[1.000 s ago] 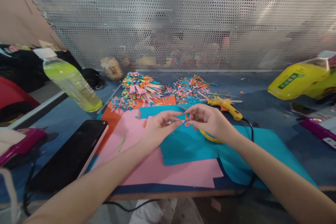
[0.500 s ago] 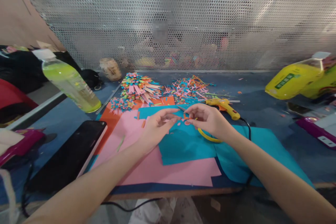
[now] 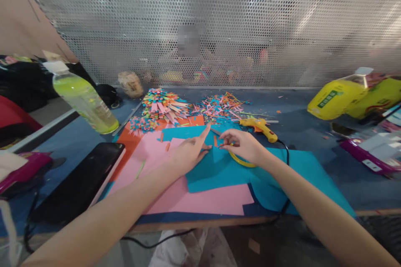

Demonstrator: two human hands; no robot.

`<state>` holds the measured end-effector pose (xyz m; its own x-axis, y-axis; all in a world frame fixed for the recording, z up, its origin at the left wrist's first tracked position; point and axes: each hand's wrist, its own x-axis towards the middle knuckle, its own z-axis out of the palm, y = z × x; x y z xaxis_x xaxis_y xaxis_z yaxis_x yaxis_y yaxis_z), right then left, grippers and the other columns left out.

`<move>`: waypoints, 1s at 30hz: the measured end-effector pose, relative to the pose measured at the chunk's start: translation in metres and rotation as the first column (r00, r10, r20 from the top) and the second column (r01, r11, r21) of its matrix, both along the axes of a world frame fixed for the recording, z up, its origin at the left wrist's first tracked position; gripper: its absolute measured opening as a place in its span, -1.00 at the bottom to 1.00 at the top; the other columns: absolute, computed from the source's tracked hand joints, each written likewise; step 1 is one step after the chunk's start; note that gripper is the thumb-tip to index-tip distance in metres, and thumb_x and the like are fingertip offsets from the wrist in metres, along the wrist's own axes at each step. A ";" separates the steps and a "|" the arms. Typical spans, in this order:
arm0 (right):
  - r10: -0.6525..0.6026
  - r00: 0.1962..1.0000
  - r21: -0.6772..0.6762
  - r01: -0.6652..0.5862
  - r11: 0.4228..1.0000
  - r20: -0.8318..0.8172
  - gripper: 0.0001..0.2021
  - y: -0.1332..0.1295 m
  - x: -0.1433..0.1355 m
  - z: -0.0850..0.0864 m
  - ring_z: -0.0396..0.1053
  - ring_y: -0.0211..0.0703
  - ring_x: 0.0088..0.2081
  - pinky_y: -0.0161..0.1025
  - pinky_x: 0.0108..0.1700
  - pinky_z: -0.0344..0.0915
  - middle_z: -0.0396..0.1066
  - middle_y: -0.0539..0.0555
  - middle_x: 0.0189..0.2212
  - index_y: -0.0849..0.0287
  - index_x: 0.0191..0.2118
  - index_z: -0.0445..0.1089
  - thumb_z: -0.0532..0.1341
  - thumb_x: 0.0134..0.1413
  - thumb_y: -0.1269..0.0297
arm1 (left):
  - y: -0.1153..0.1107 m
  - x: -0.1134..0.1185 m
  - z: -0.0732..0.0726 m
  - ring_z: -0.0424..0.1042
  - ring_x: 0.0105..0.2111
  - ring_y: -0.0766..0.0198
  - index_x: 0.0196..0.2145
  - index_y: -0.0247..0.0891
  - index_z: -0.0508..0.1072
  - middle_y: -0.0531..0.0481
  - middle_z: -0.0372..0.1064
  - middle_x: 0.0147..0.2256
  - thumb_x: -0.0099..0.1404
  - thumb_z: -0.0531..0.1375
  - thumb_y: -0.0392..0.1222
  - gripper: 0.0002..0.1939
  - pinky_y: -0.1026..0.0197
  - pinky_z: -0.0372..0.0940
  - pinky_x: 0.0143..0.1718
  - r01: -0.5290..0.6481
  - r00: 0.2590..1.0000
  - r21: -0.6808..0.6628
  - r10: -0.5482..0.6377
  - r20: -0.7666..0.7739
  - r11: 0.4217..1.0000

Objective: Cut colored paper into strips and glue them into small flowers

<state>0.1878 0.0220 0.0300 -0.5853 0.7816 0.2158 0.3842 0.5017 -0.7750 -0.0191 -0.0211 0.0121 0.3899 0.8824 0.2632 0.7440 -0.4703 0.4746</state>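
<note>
My left hand [image 3: 191,152] is over the teal paper [image 3: 216,171], its index finger stretched up and the other fingers bent low. Nothing shows clearly in it. My right hand [image 3: 242,146] faces it with thumb and fingertips pinched together; whatever they hold is too small to make out. Between the hands a short orange paper strip [image 3: 215,141] lies on the teal sheet. Scissors with yellow handles [image 3: 242,162] rest under my right hand, which covers their middle; the blade tips stick out beyond it.
Behind the hands are a fringed paper cone [image 3: 163,106] and a heap of paper shreds [image 3: 219,106]. A yellow glue gun [image 3: 260,127] lies at the right. Pink paper [image 3: 203,204], a black phone [image 3: 81,179], a green drink bottle [image 3: 84,100] and yellow bottles [image 3: 336,98] surround the work.
My hands have moved slightly apart, and my left index finger has lifted. The orange strip, earlier at my right fingertips, now lies on the teal paper. The view has shifted a little.
</note>
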 end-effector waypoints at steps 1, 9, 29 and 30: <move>0.007 1.000 0.010 -0.007 1.000 0.013 -0.80 0.000 0.000 0.000 0.36 -0.23 -0.37 -0.27 -0.31 0.33 0.35 0.03 -0.43 0.18 -0.24 0.30 0.17 -0.09 0.38 | 0.000 0.000 0.000 0.35 -0.12 0.21 0.21 -0.12 -0.20 0.02 0.45 -0.23 0.20 0.07 -0.25 -0.30 0.15 0.21 -0.11 0.004 1.000 -0.004 -0.004 -0.001 1.000; 0.063 0.989 0.094 -0.076 0.993 0.137 -0.78 -0.007 -0.002 0.003 0.34 -0.24 -0.32 -0.28 -0.30 0.28 0.37 0.05 -0.34 0.19 -0.22 0.31 0.14 -0.07 0.47 | -0.002 -0.002 0.001 0.37 -0.42 0.35 0.21 -0.14 -0.30 0.06 0.42 -0.33 0.15 0.08 -0.31 -0.21 0.29 0.25 -0.34 -0.042 0.971 -0.073 0.058 0.232 0.996; 0.136 0.969 0.134 -0.166 0.977 0.208 -0.75 -0.011 0.002 0.008 0.34 -0.23 -0.31 -0.27 -0.26 0.26 0.36 0.09 -0.30 0.19 -0.16 0.29 0.11 -0.02 0.48 | -0.007 -0.007 0.024 0.36 -0.15 0.14 0.14 -0.13 0.08 -0.08 0.45 -0.23 0.19 0.08 -0.22 -0.45 0.16 0.15 -0.13 -0.001 0.959 0.047 0.015 -0.282 0.999; 0.142 0.967 0.139 -0.174 0.975 0.213 -0.75 -0.011 0.001 0.009 0.33 -0.23 -0.31 -0.28 -0.27 0.26 0.36 0.09 -0.30 0.19 -0.16 0.29 0.12 -0.02 0.47 | -0.008 -0.006 0.024 0.36 -0.15 0.15 0.14 -0.13 0.08 -0.08 0.45 -0.24 0.19 0.09 -0.22 -0.45 0.16 0.16 -0.13 -0.005 0.962 0.039 0.015 -0.274 0.999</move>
<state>0.1893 0.0113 0.0390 -0.7421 0.6421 0.1926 0.4300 0.6763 -0.5981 -0.0255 -0.0292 0.0362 0.4430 0.8780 0.1811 0.8478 -0.4760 0.2339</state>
